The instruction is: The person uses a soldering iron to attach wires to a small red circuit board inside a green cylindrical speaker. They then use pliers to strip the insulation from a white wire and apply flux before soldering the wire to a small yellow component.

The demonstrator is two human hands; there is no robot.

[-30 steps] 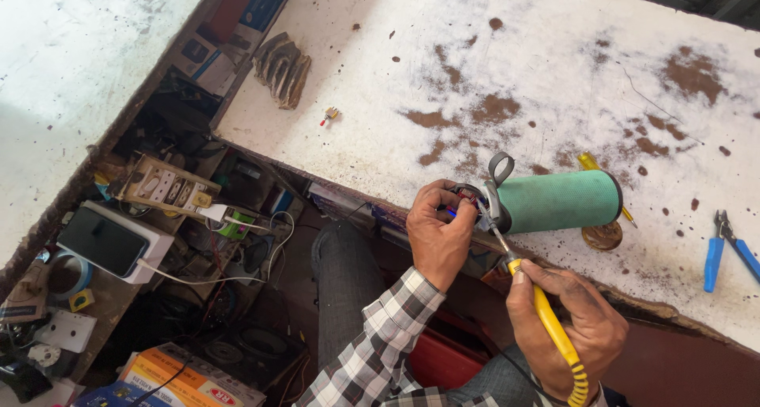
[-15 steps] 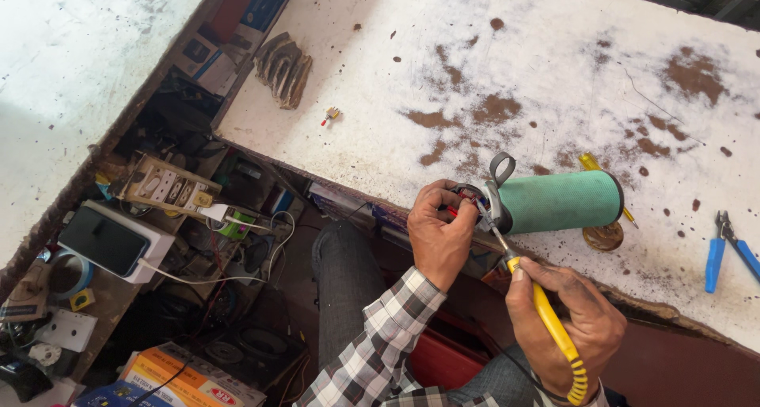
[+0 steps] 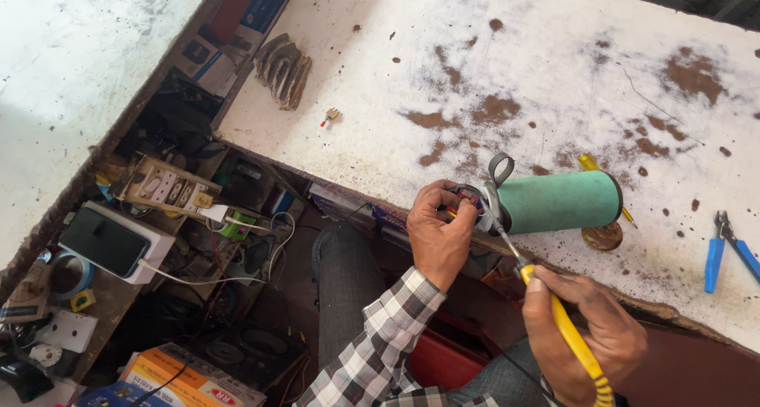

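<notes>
Near the lower middle of the frame, the left hand [image 3: 439, 233] is gripping the open end of a green cylindrical speaker [image 3: 558, 203], its fingers closed around small wires and parts there. The speaker is lying on its side at the near edge of the stained white worktop [image 3: 554, 74], right of centre. The right hand [image 3: 590, 336], at the lower right, is closed around the yellow handle of a soldering iron [image 3: 554, 312], and is pointing its metal tip up into that same open end. Judging by this, the soldering at the speaker's end is in progress and not finished: the end is lying open, with the wires exposed. Blue-handled pliers [image 3: 724, 252] are lying at the right edge, apart from the speaker. A phone [image 3: 103, 241] is resting on a shelf at the left.
</notes>
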